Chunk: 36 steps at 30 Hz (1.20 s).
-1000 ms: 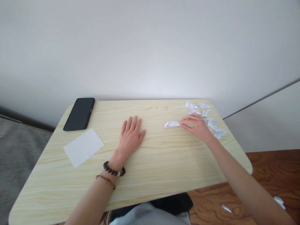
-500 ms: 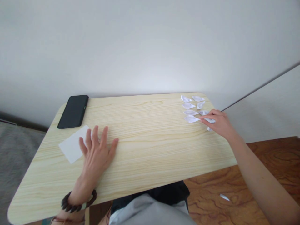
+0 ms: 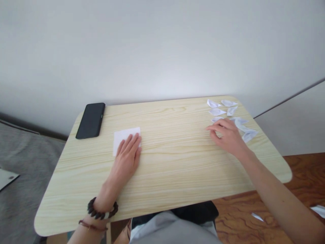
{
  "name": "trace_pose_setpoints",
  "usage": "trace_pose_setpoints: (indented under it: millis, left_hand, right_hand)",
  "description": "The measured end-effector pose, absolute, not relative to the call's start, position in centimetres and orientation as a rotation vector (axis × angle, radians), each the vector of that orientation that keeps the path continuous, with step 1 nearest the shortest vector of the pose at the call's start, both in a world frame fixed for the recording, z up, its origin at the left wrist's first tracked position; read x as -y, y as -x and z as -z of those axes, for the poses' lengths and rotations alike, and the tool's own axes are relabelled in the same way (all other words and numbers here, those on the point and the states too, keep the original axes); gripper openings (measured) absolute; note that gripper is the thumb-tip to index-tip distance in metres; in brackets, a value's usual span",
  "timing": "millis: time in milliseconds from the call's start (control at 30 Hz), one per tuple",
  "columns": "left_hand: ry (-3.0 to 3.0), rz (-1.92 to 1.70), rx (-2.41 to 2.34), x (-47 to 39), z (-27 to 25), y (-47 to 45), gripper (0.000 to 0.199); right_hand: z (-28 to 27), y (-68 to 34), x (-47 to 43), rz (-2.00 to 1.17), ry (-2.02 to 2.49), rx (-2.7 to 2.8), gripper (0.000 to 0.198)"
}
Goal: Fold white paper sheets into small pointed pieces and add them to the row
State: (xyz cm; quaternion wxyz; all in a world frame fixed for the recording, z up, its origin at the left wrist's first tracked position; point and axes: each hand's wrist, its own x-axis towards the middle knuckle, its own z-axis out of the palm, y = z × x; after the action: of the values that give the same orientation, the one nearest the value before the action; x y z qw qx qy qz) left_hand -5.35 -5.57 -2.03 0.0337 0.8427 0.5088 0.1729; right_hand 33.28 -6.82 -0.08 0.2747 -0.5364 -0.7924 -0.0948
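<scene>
A white sheet of paper (image 3: 120,136) lies near the left middle of the table, its sides roughly squared to the table. My left hand (image 3: 126,157) rests flat on its lower right part, fingers stretched out and close together, covering that corner. On the right, my right hand (image 3: 225,135) hovers over or just touches the tabletop with bent fingers; thumb and forefinger are apart and nothing shows between them. Beside and beyond it lie several folded white paper pieces (image 3: 217,112), pointed at one end, set roughly in two columns. My right hand hides some of them.
A black phone (image 3: 90,121) lies at the table's back left corner. The pale wooden table (image 3: 165,176) stands against a white wall (image 3: 162,51). White scraps (image 3: 257,217) lie on the brown floor at the right. Grey fabric (image 3: 27,169) is at the left.
My left hand has flattened and slid the sheet to the right, turning it straighter. My right hand has left the folded piece it touched and moved left. The view has shifted slightly.
</scene>
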Motion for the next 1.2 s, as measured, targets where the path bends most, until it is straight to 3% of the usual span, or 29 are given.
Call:
trace_pose_setpoints:
  millis: [167, 267, 433, 567, 633, 900, 1033, 1100, 1200]
  left_hand:
    - [-2.63, -0.572, -1.341, 3.4, 1.6, 2.0, 0.032]
    - [-2.5, -0.669, -1.252, 1.3, 1.7, 1.1, 0.035]
    - [-2.42, -0.735, -1.379, -2.2, 1.5, 1.2, 0.032]
    - [-2.476, -0.599, -1.775, -4.5, 1.3, 0.9, 0.064]
    - [-2.493, -0.452, -1.826, -5.3, 1.5, 0.7, 0.069]
    - [-2.58, -0.457, -1.635, -6.0, 1.7, 1.6, 0.054]
    - [-2.579, -0.386, -1.596, -5.8, 1.4, 1.5, 0.066]
    - [-2.578, -0.364, -1.603, -5.9, 1.3, 1.4, 0.068]
    - [-2.548, -0.378, -1.601, -6.0, 1.3, 1.5, 0.055]
  right_hand:
    - [1.2, -25.3, 4.2, -0.092, 1.345, 2.191, 0.022]
    - [1.8, -21.9, 1.8, -0.288, 1.329, 2.153, 0.038]
    - [2.2, -18.7, -1.7, -0.247, 1.472, 2.108, 0.036]
    - [2.3, -18.2, -3.1, -0.145, 1.627, 2.041, 0.048]
    - [2.6, -18.3, -3.5, -0.087, 1.712, 1.981, 0.057]
    - [2.2, -18.9, -3.3, -0.224, 1.514, 2.076, 0.036]
    - [1.8, -19.1, -3.0, -0.322, 1.332, 2.236, 0.027]
    - [1.9, -19.0, -2.9, -0.302, 1.347, 2.209, 0.031]
    - [2.3, -18.7, -2.9, -0.219, 1.48, 2.095, 0.053]
